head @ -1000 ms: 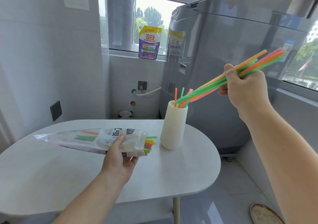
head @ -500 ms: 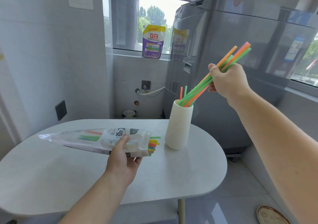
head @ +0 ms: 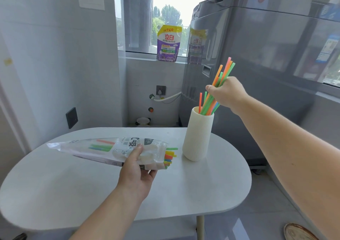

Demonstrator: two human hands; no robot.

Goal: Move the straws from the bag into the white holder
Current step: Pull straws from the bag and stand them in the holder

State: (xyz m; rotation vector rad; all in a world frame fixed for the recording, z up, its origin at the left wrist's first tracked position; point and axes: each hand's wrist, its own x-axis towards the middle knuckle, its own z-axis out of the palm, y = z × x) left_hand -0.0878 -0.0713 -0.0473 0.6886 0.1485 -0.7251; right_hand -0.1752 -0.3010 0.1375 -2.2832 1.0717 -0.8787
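The right hand (head: 227, 92) grips a straw bundle (head: 221, 77), its lower ends inside the white holder (head: 197, 134). Left of the holder, the left hand (head: 137, 171) clutches the bag (head: 114, 150).

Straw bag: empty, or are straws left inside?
Not empty. Coloured straw ends stick out of the bag held by the left hand.

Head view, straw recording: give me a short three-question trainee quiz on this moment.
1. True or false: the ribbed white cylindrical holder lies on its side.
2. Which hand grips the clear printed plastic bag: A left hand, B right hand?
3. Fill in: the lower ends of the colourful plastic straws in the right hand are inside the ____.

Key: 1 false, it stands upright on the white oval table. 2 A. 3 holder.
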